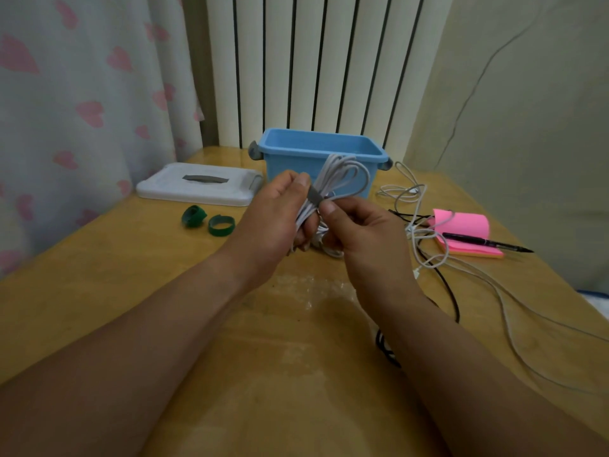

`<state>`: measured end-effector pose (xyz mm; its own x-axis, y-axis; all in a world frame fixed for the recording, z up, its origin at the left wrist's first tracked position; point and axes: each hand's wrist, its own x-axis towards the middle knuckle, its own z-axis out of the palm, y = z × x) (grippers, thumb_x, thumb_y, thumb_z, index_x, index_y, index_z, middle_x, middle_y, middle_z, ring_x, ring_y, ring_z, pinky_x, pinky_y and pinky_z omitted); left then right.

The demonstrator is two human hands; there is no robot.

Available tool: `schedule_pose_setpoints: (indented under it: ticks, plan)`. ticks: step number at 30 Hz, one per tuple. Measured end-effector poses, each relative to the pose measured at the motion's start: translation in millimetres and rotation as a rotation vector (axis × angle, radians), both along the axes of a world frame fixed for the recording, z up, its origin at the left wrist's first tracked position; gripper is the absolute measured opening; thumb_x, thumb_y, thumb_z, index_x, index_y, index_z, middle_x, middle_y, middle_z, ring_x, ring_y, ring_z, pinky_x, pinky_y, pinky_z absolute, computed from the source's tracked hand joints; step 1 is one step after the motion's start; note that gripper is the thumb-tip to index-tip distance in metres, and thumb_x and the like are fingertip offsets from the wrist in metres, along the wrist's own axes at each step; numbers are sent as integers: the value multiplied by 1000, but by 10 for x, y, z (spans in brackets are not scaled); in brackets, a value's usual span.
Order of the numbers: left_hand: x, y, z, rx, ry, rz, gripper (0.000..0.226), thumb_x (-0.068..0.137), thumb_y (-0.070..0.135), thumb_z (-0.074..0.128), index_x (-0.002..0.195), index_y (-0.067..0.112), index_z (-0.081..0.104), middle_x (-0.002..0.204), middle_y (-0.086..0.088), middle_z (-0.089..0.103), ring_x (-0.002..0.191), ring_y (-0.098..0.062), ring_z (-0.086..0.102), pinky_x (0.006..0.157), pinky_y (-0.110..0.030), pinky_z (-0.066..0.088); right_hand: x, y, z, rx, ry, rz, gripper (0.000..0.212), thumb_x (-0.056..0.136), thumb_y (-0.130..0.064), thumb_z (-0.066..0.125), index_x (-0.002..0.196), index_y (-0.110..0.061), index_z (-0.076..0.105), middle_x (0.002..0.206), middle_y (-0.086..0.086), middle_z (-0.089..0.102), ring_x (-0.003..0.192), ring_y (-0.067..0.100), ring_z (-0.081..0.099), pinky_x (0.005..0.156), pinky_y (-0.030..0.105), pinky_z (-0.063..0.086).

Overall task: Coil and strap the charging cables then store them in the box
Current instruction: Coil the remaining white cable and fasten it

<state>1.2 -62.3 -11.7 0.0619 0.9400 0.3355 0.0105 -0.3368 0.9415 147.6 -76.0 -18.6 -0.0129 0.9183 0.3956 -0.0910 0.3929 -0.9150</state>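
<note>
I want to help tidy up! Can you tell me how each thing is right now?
coiled cable: looped, held up in both hands.
grey strap: across the coil's middle, pinched by the right hand.
left hand: grips the coil.
blue box: open, lid off.
white lid: lying flat.
green straps: two, rolled, unused.
loose cables: uncoiled, tangled.
pen: resting on pink notes.

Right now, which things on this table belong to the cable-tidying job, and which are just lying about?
Job: coiled white cable, held by left hand and right hand; grey strap across it; two green strap rolls; loose white and black cables; blue plastic box; its white lid.
Lying about: pink sticky-note pad; black pen.
</note>
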Motion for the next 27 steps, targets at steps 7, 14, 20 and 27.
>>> schedule_pose_setpoints:
  ticks: [7, 14, 20, 27]
  plan:
    - [2, 16, -17, -28, -12, 6, 36, 117, 36, 40, 110, 5, 58, 68, -5, 62, 54, -17, 51, 51, -33, 45, 2, -15, -3, -49, 53, 34, 17, 104, -4, 61, 102, 10, 71, 62, -2, 67, 50, 2, 61, 54, 15, 50]
    - [50, 12, -23, -52, -15, 35, 47, 117, 40, 38, 116, -3, 57, 69, -6, 64, 55, -17, 53, 52, -34, 47, -12, 9, -16, -44, 88, 59, 22, 105, -4, 59, 103, 18, 64, 73, 20, 63, 56, 20, 65, 56, 28, 55]
    - [44, 35, -24, -80, -32, 14, 40, 116, 41, 41, 114, 6, 61, 75, -8, 64, 59, -19, 56, 56, -36, 49, 11, 36, -20, -69, 66, -6, 13, 102, -6, 65, 96, 4, 70, 67, 2, 67, 52, 6, 62, 52, 18, 50]
    - [27, -45, 38, -128, -32, -49, 43, 114, 47, 41, 110, 14, 69, 74, -2, 68, 61, -14, 63, 53, -30, 52, 25, 57, -38, -85, 41, -3, 14, 103, -10, 66, 106, 2, 71, 72, -1, 72, 57, 6, 65, 55, 19, 53]
